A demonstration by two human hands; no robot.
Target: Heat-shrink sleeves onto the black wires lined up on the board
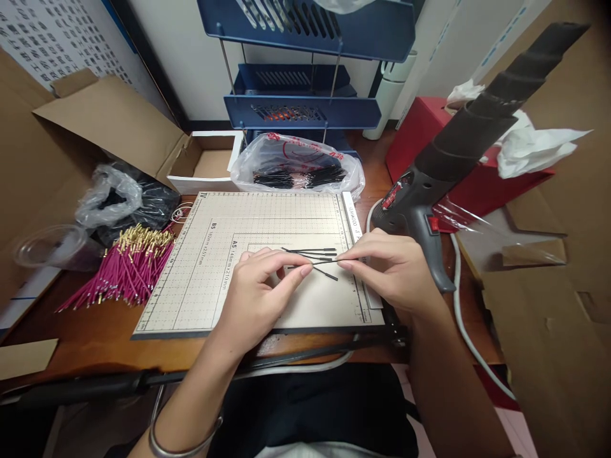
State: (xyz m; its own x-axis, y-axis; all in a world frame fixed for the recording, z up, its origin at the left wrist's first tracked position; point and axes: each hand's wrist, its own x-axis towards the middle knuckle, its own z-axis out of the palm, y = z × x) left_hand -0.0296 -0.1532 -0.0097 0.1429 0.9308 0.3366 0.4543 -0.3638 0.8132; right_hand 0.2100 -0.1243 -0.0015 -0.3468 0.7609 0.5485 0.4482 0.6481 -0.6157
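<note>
Between my two hands a thin black wire (pixel 324 261) is stretched over the paper cutter board (pixel 267 222). My left hand (pixel 267 280) pinches its left end between thumb and forefinger. The other end sits in the pinch of my right hand (pixel 382 264), near the board's right edge. Several short black wires with thicker ends (pixel 317 252) lie on the board just behind and below my fingertips; my left fingers partly cover them. Each hand is closed, and the exact ends of the held wire are hidden by the fingertips.
Magenta wires with gold tips (pixel 138 261) are heaped left of the board. A plastic bag of black wires (pixel 298 168) and a white box (pixel 210 159) stand behind. On the right are a heat gun (pixel 429 184) and a red tissue box (pixel 410 133). The cutter's blade arm (pixel 305 356) runs along the front.
</note>
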